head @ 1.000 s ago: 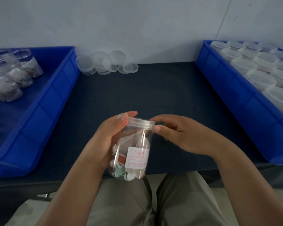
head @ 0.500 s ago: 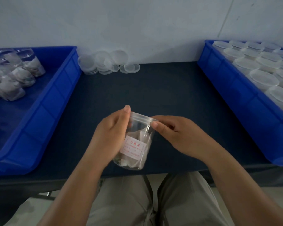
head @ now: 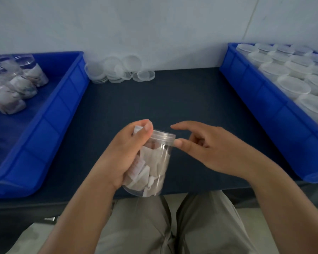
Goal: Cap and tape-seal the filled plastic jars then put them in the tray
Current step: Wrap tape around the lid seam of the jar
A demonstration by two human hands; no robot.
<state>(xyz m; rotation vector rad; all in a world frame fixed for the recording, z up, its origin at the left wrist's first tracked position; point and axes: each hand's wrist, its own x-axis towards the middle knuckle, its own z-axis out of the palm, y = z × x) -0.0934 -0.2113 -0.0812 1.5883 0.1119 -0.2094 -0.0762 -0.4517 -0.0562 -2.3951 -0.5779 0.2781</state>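
Two blue trays here: left tray (head: 50,129) has at least five open jars (head: 32,74) (edge cuts some off), right tray (head: 264,101) a dozen-plus capped jars (head: 294,87). About seven loose lids (head: 112,67), plus one jar (head: 154,162) outside them.

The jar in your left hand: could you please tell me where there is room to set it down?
Bare for the jar: the table between the two trays, in front of the loose lids by the wall, and the left tray's near half. Crowded: the left tray's far corner, with filled jars, and the right tray, packed with capped jars.
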